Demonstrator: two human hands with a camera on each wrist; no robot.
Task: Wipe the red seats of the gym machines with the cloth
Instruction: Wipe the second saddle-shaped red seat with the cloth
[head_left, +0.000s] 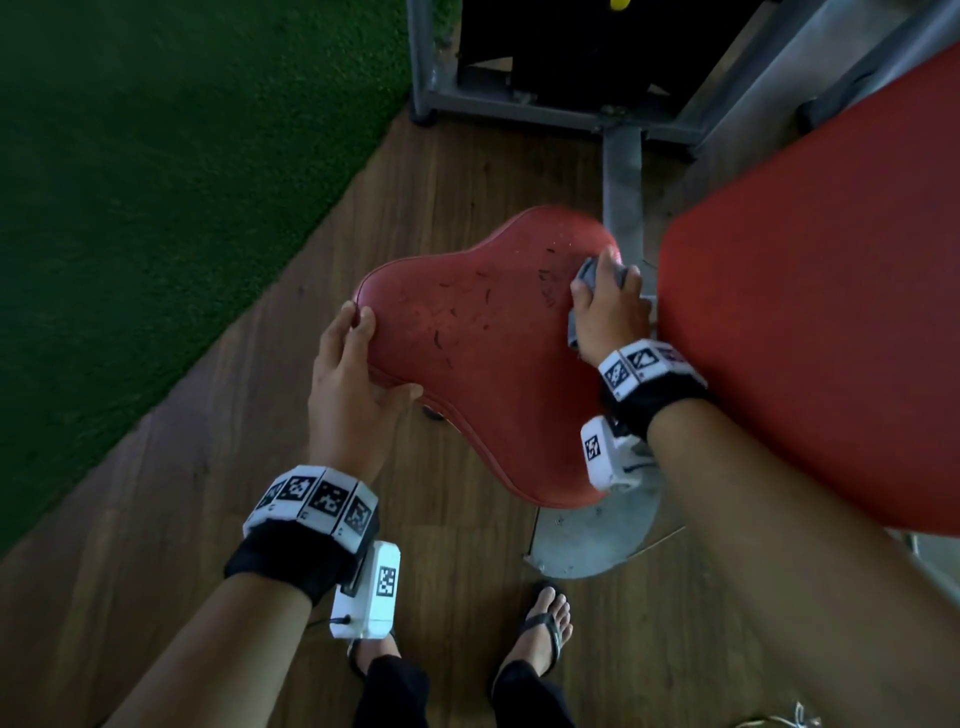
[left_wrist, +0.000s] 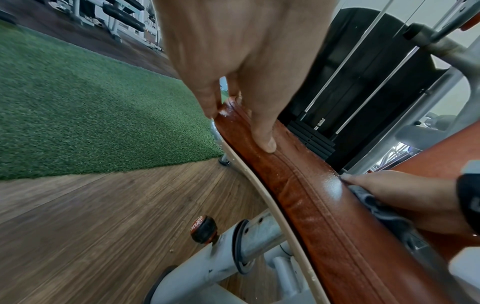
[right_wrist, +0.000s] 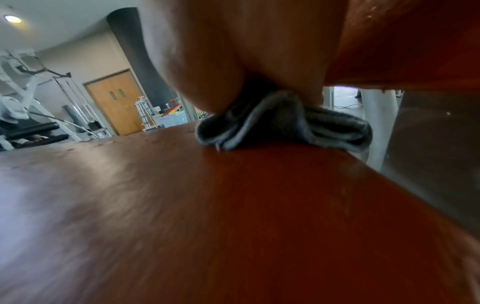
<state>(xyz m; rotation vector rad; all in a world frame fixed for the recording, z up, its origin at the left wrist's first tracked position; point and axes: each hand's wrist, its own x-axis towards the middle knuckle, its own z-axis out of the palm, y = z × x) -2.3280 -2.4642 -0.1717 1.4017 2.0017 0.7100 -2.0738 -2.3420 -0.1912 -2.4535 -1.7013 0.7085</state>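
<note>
Cloth (head_left: 587, 280), one, between two red pads (head_left: 483, 353).

The red seat (head_left: 483, 358) is a padded, lobed cushion with rounded corners and a stitched seam along its rim, its worn cover marked by small dark cracks and scuffs and carrying a wet sheen near the far edge. It lies roughly level on a grey metal post above the wooden floor, its right side just beside a larger red pad (head_left: 821, 291). The cloth (head_left: 589, 278) is grey, bunched into soft folds, and lies pressed on the seat's far right lobe, close to that pad.
</note>
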